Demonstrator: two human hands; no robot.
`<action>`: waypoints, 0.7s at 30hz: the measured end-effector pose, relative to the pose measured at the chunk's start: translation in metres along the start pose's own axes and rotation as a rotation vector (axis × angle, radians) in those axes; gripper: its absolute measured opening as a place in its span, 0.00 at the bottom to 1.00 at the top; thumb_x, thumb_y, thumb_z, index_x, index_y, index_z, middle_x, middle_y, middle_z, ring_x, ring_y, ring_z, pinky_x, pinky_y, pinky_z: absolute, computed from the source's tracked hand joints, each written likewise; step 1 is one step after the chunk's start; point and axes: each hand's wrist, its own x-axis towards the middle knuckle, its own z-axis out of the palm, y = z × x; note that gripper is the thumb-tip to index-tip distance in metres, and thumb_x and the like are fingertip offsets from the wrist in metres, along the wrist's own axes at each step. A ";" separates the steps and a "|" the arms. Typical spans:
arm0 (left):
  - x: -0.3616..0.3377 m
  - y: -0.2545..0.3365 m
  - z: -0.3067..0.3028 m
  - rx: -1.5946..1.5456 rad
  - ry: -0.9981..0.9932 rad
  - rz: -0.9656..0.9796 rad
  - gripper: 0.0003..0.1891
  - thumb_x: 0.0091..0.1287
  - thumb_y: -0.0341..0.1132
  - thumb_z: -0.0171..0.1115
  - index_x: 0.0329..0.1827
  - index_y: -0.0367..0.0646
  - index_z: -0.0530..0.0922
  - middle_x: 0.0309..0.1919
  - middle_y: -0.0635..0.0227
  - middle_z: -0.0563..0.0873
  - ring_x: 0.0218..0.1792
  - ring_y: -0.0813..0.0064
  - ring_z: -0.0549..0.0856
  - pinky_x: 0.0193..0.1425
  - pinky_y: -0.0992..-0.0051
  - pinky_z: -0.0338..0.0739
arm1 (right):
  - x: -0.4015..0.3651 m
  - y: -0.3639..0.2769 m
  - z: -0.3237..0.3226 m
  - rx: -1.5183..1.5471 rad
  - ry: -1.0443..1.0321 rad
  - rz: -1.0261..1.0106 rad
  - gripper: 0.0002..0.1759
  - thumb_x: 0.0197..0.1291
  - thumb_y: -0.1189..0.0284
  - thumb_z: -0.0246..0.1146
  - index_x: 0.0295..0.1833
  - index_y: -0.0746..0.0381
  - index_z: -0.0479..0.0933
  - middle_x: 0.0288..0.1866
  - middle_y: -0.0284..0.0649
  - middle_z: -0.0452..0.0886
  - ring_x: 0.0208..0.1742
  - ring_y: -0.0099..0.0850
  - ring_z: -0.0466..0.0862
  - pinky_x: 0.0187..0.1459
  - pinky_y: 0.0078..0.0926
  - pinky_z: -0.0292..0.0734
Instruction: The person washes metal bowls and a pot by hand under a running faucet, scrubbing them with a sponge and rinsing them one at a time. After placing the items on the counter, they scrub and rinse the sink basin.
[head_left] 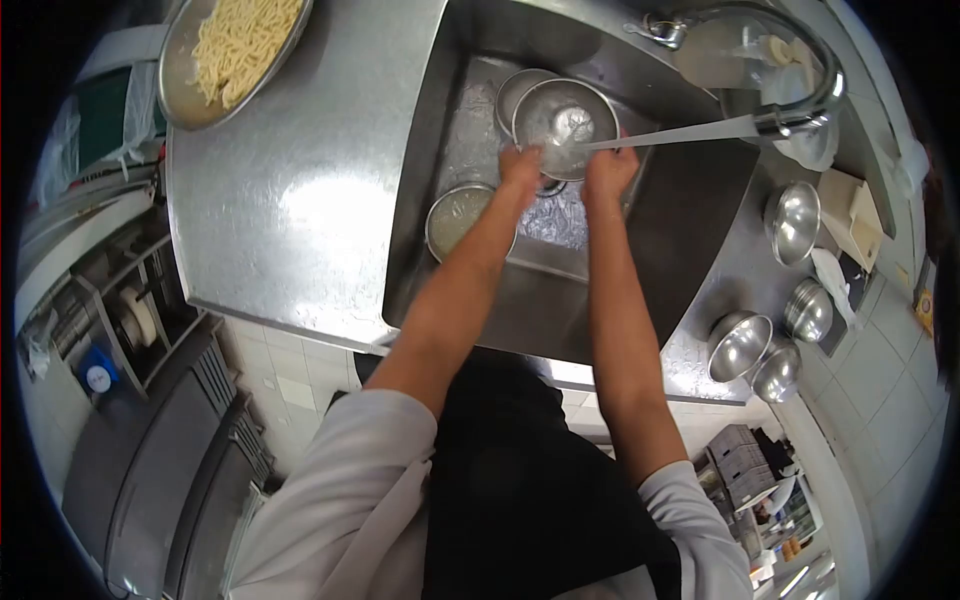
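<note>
Both my hands are closed on the near rim of a round metal bowl (566,103) over the sink. My left hand (520,170) grips its left side, and my right hand (610,170) grips its right side. Water from the curved faucet (775,122) streams into this bowl. Behind it, partly covered, sits another round metal vessel (510,95). A bowl with cloudy liquid (458,220) rests in the sink at the left, below my left forearm, which hides part of it.
The metal sink (660,260) has raised walls. A large bowl of pale noodle-like strips (180,80) stands on the steel counter (300,150) at upper left. Several metal bowls (740,345) sit on the right ledge, near a whitish box (850,215).
</note>
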 end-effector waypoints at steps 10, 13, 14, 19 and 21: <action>-0.021 0.042 0.016 -0.060 -0.183 0.032 0.20 0.62 0.29 0.69 0.57 0.35 0.78 0.48 0.58 0.85 0.43 0.66 0.85 0.47 0.67 0.81 | -0.084 -0.081 -0.057 0.444 -0.193 0.556 0.49 0.52 0.89 0.57 0.79 0.55 0.49 0.69 0.48 0.69 0.62 0.46 0.78 0.59 0.49 0.78; -0.015 0.038 0.033 -0.030 -0.445 -0.117 0.20 0.65 0.33 0.67 0.59 0.37 0.78 0.49 0.60 0.85 0.46 0.67 0.85 0.51 0.68 0.81 | -0.085 -0.088 -0.049 -0.015 -0.159 -0.034 0.51 0.55 0.85 0.61 0.81 0.43 0.48 0.74 0.55 0.63 0.63 0.52 0.77 0.58 0.46 0.80; -0.005 0.028 0.035 -0.037 -0.542 -0.141 0.19 0.66 0.33 0.66 0.59 0.38 0.78 0.49 0.61 0.85 0.47 0.68 0.85 0.52 0.69 0.81 | -0.085 -0.091 -0.043 -0.336 -0.051 -0.264 0.52 0.55 0.84 0.62 0.81 0.40 0.49 0.76 0.56 0.60 0.64 0.54 0.76 0.59 0.45 0.80; 0.073 0.011 0.018 0.094 -1.025 -0.140 0.17 0.71 0.36 0.58 0.60 0.41 0.78 0.52 0.64 0.85 0.52 0.69 0.84 0.57 0.72 0.79 | -0.109 -0.101 -0.103 -0.759 -0.197 -0.194 0.49 0.55 0.85 0.59 0.79 0.38 0.55 0.82 0.51 0.51 0.72 0.57 0.68 0.62 0.50 0.77; 0.063 0.021 0.030 0.118 -1.112 -0.127 0.16 0.71 0.36 0.57 0.59 0.42 0.79 0.50 0.65 0.85 0.51 0.69 0.84 0.56 0.72 0.80 | -0.111 -0.084 -0.122 -0.654 -0.138 -0.266 0.49 0.54 0.88 0.57 0.78 0.36 0.58 0.81 0.51 0.51 0.71 0.56 0.69 0.62 0.52 0.77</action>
